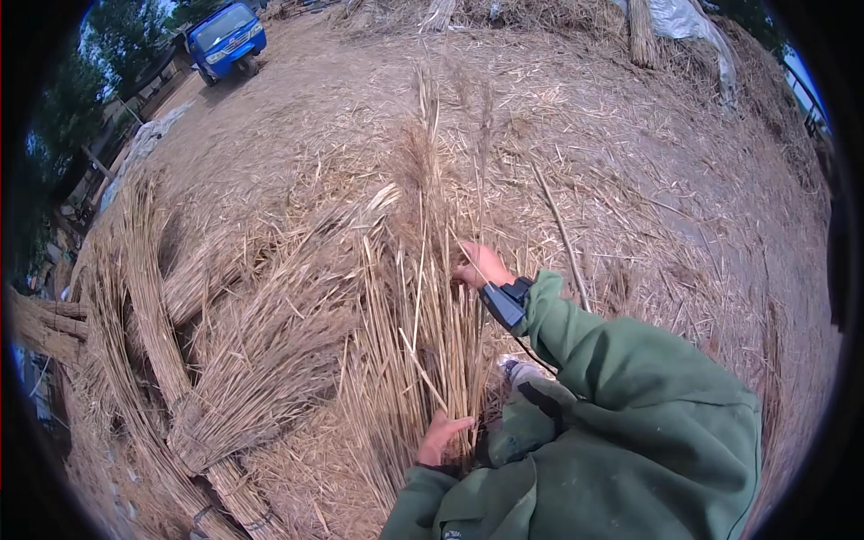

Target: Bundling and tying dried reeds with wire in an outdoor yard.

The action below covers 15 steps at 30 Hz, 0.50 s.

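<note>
A loose bundle of dry reed stalks [432, 324] with feathery seed heads [413, 169] stretches away in front of me. Near its lower end, my left hand [442, 435] grips the stalks with the thumb laid across them. Farther up the bundle, my right hand [480, 264] has its fingers curled around some stalks; the fingertips are partly hidden. A dark device [503, 304] is strapped to my right wrist. One loose stalk [422, 371] slants above the others, down to my left hand.
Tied reed bundles [158, 324] lie crossed at left, beside a fanned-out bundle [263, 391]. A long thin stick [560, 223] rests on the straw-strewn ground right of my hand. Farther off are a blue three-wheeled truck [226, 37] and a straw heap with plastic sheeting [682, 23].
</note>
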### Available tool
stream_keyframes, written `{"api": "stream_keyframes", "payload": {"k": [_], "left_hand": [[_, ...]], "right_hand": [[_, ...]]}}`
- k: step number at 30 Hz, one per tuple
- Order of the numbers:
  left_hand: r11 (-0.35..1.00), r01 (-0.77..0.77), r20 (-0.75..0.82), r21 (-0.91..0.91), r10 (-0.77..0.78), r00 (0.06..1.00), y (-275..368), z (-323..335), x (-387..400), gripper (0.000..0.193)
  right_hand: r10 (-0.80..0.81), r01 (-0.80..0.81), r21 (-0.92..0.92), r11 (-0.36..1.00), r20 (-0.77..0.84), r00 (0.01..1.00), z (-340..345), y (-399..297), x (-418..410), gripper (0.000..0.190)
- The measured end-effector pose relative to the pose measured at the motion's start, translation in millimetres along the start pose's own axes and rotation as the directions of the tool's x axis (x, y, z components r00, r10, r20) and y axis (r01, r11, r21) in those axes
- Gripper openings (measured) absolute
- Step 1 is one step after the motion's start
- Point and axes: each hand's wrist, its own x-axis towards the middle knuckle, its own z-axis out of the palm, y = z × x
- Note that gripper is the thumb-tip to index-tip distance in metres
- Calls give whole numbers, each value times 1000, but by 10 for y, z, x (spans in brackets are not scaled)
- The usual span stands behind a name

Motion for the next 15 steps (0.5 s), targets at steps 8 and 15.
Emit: {"api": "stream_keyframes", "payload": {"k": [8,15], "left_hand": [[983,-50,228,-175,90,970,-281,-46,241,57],[967,36,193,-253,14,981,-96,33,108,61]], "right_hand": [[163,-193,556,808,104,981,3,436,-134,11],[379,-209,733,647,-72,922,-11,187,-499,13]]}}
